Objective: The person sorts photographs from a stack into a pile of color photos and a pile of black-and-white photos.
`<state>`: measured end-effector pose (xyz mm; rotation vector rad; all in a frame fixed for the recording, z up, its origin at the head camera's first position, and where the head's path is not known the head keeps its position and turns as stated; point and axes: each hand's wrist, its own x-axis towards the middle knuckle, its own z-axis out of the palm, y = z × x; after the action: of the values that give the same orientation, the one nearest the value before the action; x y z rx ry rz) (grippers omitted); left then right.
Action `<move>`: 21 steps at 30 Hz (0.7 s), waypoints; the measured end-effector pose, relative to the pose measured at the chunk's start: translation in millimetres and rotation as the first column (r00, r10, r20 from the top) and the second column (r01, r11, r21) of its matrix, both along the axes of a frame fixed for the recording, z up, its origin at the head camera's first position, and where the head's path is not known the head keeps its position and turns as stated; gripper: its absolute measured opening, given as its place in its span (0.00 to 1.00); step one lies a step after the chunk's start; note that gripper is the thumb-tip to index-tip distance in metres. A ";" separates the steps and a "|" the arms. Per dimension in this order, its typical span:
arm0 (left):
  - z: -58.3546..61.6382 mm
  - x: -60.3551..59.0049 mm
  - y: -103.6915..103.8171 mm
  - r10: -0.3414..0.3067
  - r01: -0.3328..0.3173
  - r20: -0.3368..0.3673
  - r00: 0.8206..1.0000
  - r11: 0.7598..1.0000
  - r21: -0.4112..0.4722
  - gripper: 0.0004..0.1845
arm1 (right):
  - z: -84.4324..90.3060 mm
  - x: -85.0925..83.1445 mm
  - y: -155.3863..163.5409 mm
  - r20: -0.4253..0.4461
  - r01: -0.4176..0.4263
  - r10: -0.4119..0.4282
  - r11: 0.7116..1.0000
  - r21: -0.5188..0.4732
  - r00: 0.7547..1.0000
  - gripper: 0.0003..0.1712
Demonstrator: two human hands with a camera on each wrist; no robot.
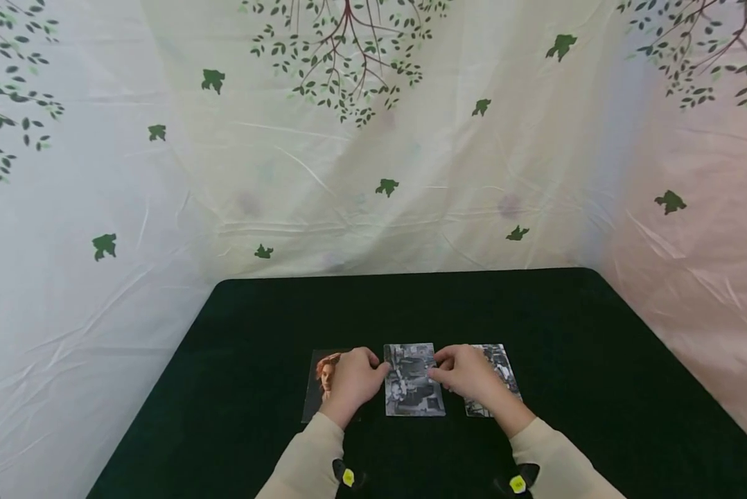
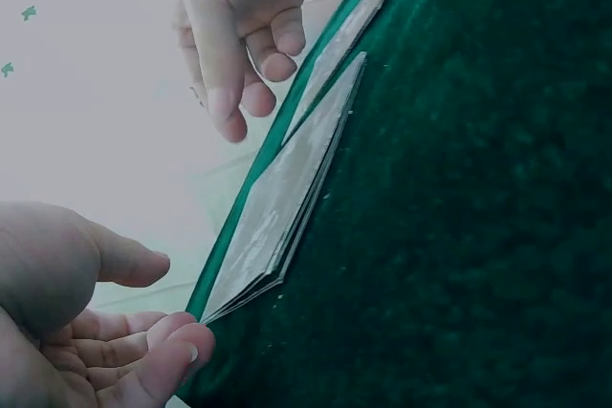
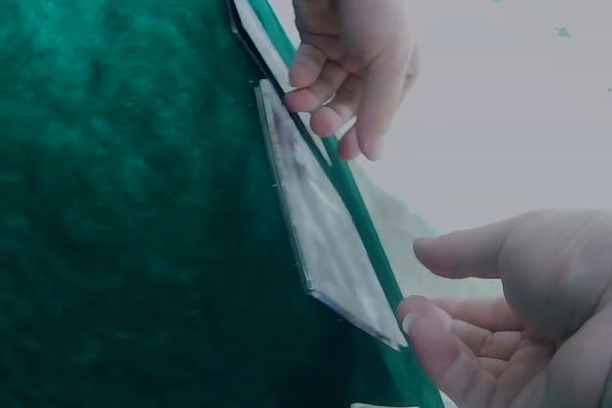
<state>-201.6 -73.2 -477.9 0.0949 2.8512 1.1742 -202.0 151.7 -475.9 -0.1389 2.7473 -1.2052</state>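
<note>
Head view: left hand [image 1: 353,382] & right hand [image 1: 467,375] hide side photos, fingers loose beside middle stack [image 1: 414,380].

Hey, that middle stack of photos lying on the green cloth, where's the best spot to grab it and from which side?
Probably by its two long side edges, one hand from each side. The middle photo stack lies flat on the green cloth, so there is little to grasp from above. The left hand and right hand already flank it; in the wrist views the fingertips hover near the stack's edges.
</note>
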 end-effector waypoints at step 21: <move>-9.4 2.1 7.9 -0.071 0.065 0.085 0.994 0.995 0.074 0.12 | -13.7 2.4 -0.7 0.062 0.007 -0.009 0.999 0.034 0.998 0.26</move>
<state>-199.5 -65.3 -487.3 0.1389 2.7086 1.2348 -199.6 151.0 -489.6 -0.0847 2.7155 -1.1440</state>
